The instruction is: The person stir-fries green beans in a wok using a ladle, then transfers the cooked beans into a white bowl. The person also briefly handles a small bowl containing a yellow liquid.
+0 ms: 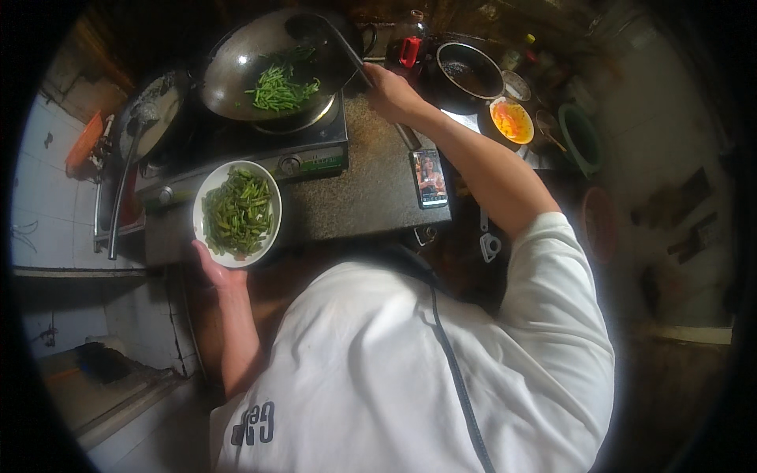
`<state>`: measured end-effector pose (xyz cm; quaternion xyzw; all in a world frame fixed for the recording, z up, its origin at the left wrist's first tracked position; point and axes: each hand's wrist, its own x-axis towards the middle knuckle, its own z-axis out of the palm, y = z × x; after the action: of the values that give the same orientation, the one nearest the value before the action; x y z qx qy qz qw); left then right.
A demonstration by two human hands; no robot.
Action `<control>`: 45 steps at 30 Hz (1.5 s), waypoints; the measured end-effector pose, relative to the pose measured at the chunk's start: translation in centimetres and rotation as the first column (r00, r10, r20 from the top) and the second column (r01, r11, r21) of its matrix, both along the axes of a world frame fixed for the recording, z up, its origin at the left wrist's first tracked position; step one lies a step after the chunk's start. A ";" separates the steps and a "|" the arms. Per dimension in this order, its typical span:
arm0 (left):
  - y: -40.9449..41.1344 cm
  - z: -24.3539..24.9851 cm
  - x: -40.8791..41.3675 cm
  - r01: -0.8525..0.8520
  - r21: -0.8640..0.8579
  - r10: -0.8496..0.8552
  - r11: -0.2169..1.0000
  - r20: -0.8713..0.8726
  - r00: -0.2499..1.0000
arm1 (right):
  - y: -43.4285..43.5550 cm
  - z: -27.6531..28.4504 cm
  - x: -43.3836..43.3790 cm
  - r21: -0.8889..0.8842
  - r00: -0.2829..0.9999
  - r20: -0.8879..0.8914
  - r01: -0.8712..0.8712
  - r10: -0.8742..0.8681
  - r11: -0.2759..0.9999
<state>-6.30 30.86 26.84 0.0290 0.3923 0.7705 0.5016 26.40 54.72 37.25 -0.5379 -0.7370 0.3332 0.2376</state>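
Observation:
My left hand [220, 269] supports a white bowl [277, 219] from below, near the front of the gas stove. Cut green vegetable pieces [239, 216], dull green and bean-like, fill much of it. Up at the wok's right side, my right hand [393, 94] grips the long handle of a ladle or spatula [343, 44]. Its dark head lies over the far inner wall of the wok [227, 88]. Brighter green cut pieces [281, 88] lie heaped in the wok, which sits tilted on the stove [319, 159].
A smartphone [430, 177] lies on the counter [372, 195] below my right forearm. Beyond stand a dark pot [473, 88], a bowl of orange-red food [512, 121] and a bottle [409, 50]. To the left, another wok [168, 112] holds a long-handled ladle [125, 183] jutting towards me.

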 end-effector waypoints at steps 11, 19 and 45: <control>-0.5 -3.3 -1.3 -0.007 0.125 0.005 0.992 0.017 1.000 | -0.2 0.8 0.7 -0.245 0.970 -0.191 -0.196 0.151 0.950; 0.2 -1.8 -0.4 0.022 0.169 -0.028 0.985 0.035 0.999 | 5.3 -3.7 -3.3 -0.158 0.978 -0.196 -0.096 0.064 0.983; 0.8 -3.4 -0.2 -0.008 0.285 -0.032 0.958 0.138 0.990 | -1.7 6.4 -0.5 -0.801 0.895 -0.432 -0.327 -0.106 0.501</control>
<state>-6.54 31.67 23.42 0.0490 0.2406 0.8160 0.5233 25.87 53.04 43.65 -0.4470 -0.4362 0.7776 0.0724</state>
